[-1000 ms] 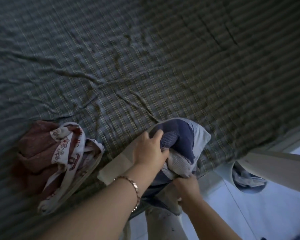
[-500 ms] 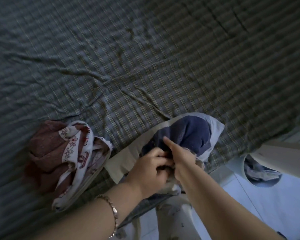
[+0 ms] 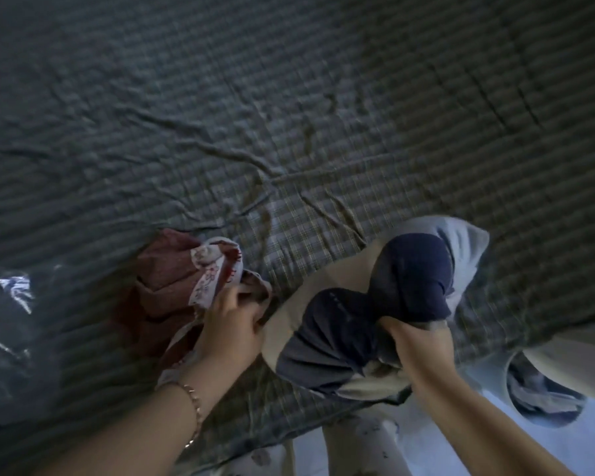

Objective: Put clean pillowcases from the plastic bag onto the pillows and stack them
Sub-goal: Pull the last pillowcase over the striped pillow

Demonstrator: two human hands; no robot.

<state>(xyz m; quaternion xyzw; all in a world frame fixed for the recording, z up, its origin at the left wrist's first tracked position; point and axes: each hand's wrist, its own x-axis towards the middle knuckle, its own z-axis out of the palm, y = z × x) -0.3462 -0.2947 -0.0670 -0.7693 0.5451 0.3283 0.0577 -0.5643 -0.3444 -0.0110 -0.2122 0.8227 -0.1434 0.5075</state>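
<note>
A: What is sitting at the far left?
B: A dark shiny bag is lying on the checked bedsheet, with the red floral cloth lying crumpled near it.
A: Is the left hand holding anything?
B: It's pinching that cloth's white trim, fingers curled.
A: And rightward?
B: The right hand is clenching gathered fabric of the navy-and-beige bundle at the bed's near edge.
A: Any advice?
B: I'm suggesting finding each open hem first and shaking it flat before sleeving.
</note>
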